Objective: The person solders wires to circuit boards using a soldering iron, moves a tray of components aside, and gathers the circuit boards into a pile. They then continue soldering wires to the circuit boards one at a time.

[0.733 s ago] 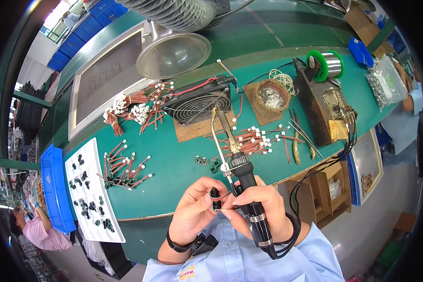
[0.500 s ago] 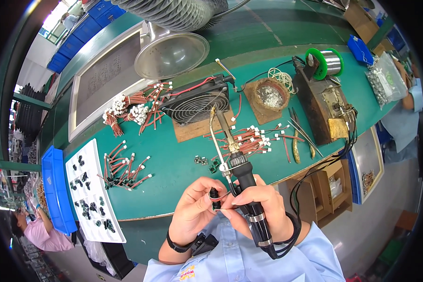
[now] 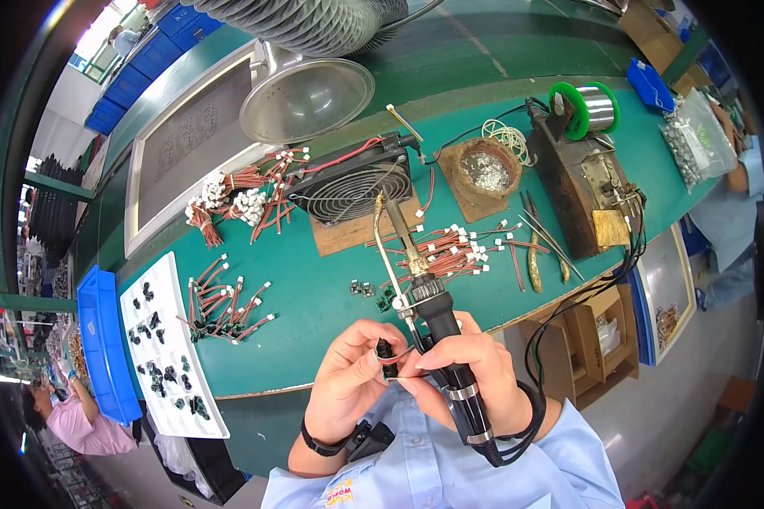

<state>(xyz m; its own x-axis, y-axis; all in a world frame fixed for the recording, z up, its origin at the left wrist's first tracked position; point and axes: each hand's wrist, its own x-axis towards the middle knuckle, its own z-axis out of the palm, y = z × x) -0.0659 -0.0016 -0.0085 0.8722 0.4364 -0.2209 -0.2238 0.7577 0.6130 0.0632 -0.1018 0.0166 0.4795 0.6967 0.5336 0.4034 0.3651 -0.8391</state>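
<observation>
My left hand (image 3: pixel 348 373) pinches a small black component (image 3: pixel 386 355) near the table's front edge. A short red-brown wire runs from that part toward my right hand (image 3: pixel 475 373). The right fingers are wrapped round the black handle of a soldering iron (image 3: pixel 437 314) with a solder feed tube along its side. Its tip points away from me, toward the fan. Right thumb and fingertip also meet close beside the component, at the wire; the exact grip there is partly hidden. Just beyond the hands lie small green and metallic parts (image 3: pixel 362 288).
Wire bundles with white connectors (image 3: pixel 454 250) lie beyond the iron, others (image 3: pixel 229 305) to the left. A white tray of black parts (image 3: pixel 171 339) and a blue bin (image 3: pixel 106 343) stand left. Behind are a fan (image 3: pixel 356 187), solder pot (image 3: pixel 488 174), pliers (image 3: pixel 535 263) and solder feeder (image 3: pixel 586 187).
Both hands keep the same hold on the component and the soldering iron. The whole view has shifted very slightly; nothing else has visibly moved.
</observation>
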